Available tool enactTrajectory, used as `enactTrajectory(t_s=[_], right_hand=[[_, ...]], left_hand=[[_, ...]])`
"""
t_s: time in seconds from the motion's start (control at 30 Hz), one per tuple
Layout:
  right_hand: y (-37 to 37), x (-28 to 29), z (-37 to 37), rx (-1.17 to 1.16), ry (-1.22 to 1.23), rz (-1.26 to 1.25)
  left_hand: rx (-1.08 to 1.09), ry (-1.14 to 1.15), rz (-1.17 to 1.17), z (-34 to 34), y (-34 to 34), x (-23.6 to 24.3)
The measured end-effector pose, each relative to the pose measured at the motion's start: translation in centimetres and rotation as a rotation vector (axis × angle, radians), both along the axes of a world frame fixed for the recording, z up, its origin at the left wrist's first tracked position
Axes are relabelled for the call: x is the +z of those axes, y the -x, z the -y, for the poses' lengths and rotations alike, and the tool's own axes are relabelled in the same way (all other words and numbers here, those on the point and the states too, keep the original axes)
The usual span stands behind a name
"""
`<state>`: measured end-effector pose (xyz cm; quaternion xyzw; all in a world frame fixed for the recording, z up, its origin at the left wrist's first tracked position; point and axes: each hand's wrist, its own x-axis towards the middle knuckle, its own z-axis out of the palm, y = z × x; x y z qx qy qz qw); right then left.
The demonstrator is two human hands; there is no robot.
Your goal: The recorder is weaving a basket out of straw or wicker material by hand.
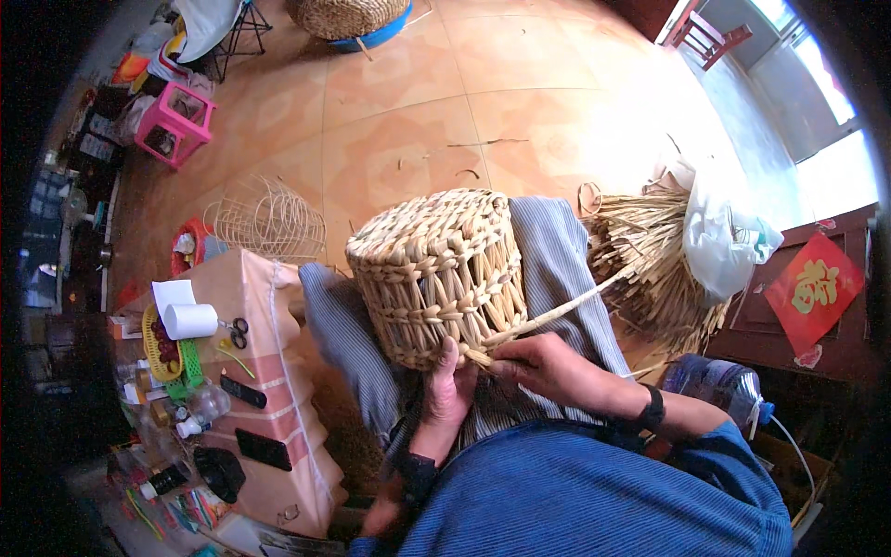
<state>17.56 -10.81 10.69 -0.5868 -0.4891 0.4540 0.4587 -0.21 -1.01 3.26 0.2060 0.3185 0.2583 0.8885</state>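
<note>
A woven straw basket (pixel 436 278) rests on my lap, its flat closed end facing up and away and openwork around its side. My left hand (pixel 444 390) grips the edge nearest me, thumb on the weave; its other fingers are hidden. Beside it, my right hand (pixel 543 367) pinches a straw strand (pixel 478 356) at that same edge. Another long pale strand (pixel 580 299) sticks out from the edge toward the upper right, passing over my striped trouser leg (pixel 557 246).
Right of my knee lies a bundle of dry straw (pixel 640 237) with a white plastic bag (pixel 724 246). At left, a cloth-covered table (pixel 269 371) holds a paper roll (pixel 190 321), scissors (pixel 239 331) and a phone (pixel 264 449). Loose thin canes (pixel 269 223) lie beyond it, near a pink stool (pixel 176 125).
</note>
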Motion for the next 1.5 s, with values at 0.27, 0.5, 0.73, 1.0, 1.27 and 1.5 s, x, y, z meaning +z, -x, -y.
enactTrajectory(t_s=[0.27,0.5,0.73,1.0,1.27,1.5], right_hand=[[-1.8,5.0,-1.3,0.09,-0.039,0.679],[-3.5,2.0,-2.9,-0.037,-0.178,0.677],[-2.8,1.9,-3.2,-0.053,-0.141,0.811],[-2.1,-0.7,-2.1,-0.002,-0.152,0.948],[-0.8,1.0,-1.5,0.067,-0.19,0.991],[-2.4,3.2,-3.8,-0.068,-0.038,0.58]], left_hand=[[0.071,-0.084,0.063,-0.2,0.2,-1.6],[-0.045,-0.013,0.047,-0.1,0.8,-1.9],[-0.232,-0.56,-0.285,0.0,0.3,-0.7],[-0.46,-1.111,-0.701,-0.3,0.7,-1.5],[-0.104,-0.52,-0.099,2.1,-0.1,-11.6],[-0.152,-0.307,-0.096,1.7,-0.3,-9.6]])
